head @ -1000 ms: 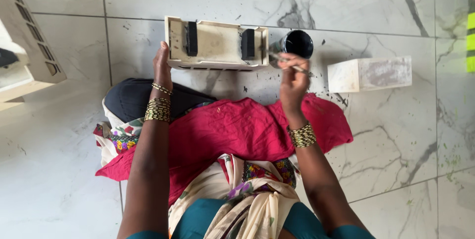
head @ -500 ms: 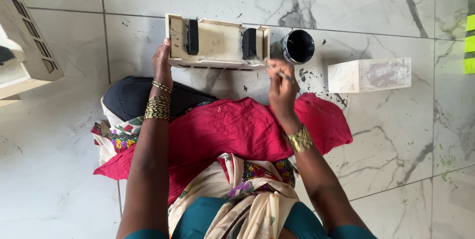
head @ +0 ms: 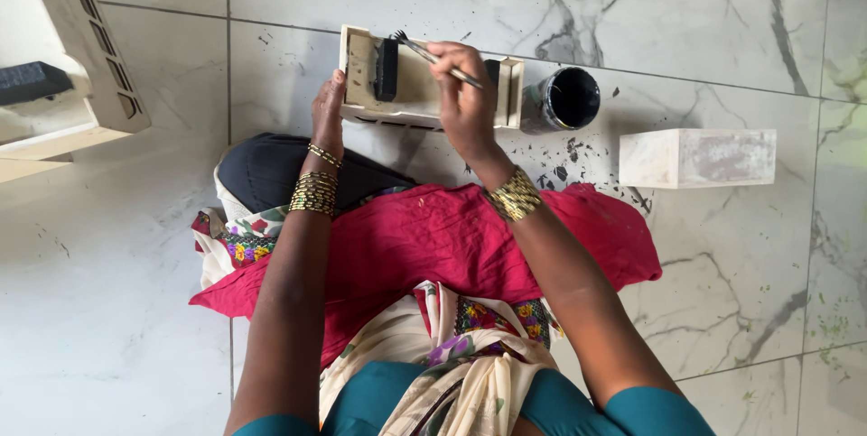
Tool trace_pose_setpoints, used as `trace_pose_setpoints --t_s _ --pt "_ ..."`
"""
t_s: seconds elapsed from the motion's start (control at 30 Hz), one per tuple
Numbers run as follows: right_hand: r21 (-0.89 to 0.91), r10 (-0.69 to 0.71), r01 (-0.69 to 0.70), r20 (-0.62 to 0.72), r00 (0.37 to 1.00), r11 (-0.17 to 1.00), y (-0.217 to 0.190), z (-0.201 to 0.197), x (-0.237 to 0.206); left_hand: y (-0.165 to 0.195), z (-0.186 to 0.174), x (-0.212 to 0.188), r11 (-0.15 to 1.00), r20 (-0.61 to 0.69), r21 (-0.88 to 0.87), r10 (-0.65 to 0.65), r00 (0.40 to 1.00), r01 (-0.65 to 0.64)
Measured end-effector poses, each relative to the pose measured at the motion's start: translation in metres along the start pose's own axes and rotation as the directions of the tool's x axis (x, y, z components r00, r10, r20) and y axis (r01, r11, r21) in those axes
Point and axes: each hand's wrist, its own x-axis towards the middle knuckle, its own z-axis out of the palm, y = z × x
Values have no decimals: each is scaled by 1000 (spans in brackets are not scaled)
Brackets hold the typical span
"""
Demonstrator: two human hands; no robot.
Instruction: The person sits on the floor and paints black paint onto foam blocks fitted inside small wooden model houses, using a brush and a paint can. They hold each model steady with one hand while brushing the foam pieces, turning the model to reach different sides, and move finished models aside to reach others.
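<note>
Pinched between the fingers of the right hand [head: 462, 102] is one thin paintbrush [head: 433, 59], its dark bristles lying at the top of a black bar inside a pale wooden tray [head: 361, 75]. That tray sits on the marble floor [head: 135, 310], just ahead of the person's knees, and holds two black bars: one near its left end under the brush tip, the other near its right end, partly hidden behind the right hand. Left hand [head: 329, 111] is closed on the tray's left near corner, with the thumb along the front edge.

One small round pot [head: 569, 98] of black paint stands on the floor touching or just beside the tray's right end; black flecks spot the tiles below it. One plain pale wooden box [head: 697, 157] lies to the right of the pot, apart from it. One larger slotted wooden frame [head: 81, 66] lies at the left edge of the view, well apart from the tray, with a dark block inside it.

Both wrists carry gold bangles, a stack on the left and one broad band on the right. A red cloth [head: 433, 237] is spread over the person's lap.
</note>
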Motion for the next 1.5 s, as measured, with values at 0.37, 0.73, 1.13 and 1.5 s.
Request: trace_pose_setpoints --t_s 0.37,0.73,1.13,1.5 --pt "14 49 -48 -42 998 999 -2 -11 -37 1 1 4 1000 6 4 -8 1000 8" --pt "9 -68 68 17 998 998 20 24 -30 -1 0 3 1000 17 7 -20 1000 20" --pt "25 33 -33 -8 999 999 11 19 -30 0 1 6 1000 27 6 -5 1000 5" --pt "280 83 -43 -133 988 959 4 -6 -66 -8 -1 4 995 70 -86 -50 996 56"
